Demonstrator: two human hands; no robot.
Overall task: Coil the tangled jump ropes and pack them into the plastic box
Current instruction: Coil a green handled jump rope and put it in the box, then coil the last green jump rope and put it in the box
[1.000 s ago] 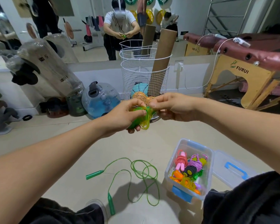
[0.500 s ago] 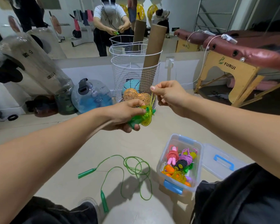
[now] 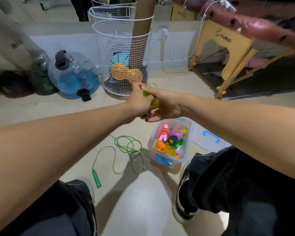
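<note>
Two bare forearms reach forward and meet above the floor. The left hand point(image 3: 139, 103) and right hand point(image 3: 163, 103) press together, fingers curled around a small yellow-green coiled jump rope point(image 3: 154, 101), one loop poking up above the knuckles. Just below the hands sits the open plastic box point(image 3: 152, 142), holding pink, purple, orange and yellow rope bundles, its lid point(image 3: 209, 138) lying beside it. A loose green jump rope point(image 3: 126, 147) sprawls on the floor left of the box. A white wire basket point(image 3: 121, 40) stands behind the hands.
</note>
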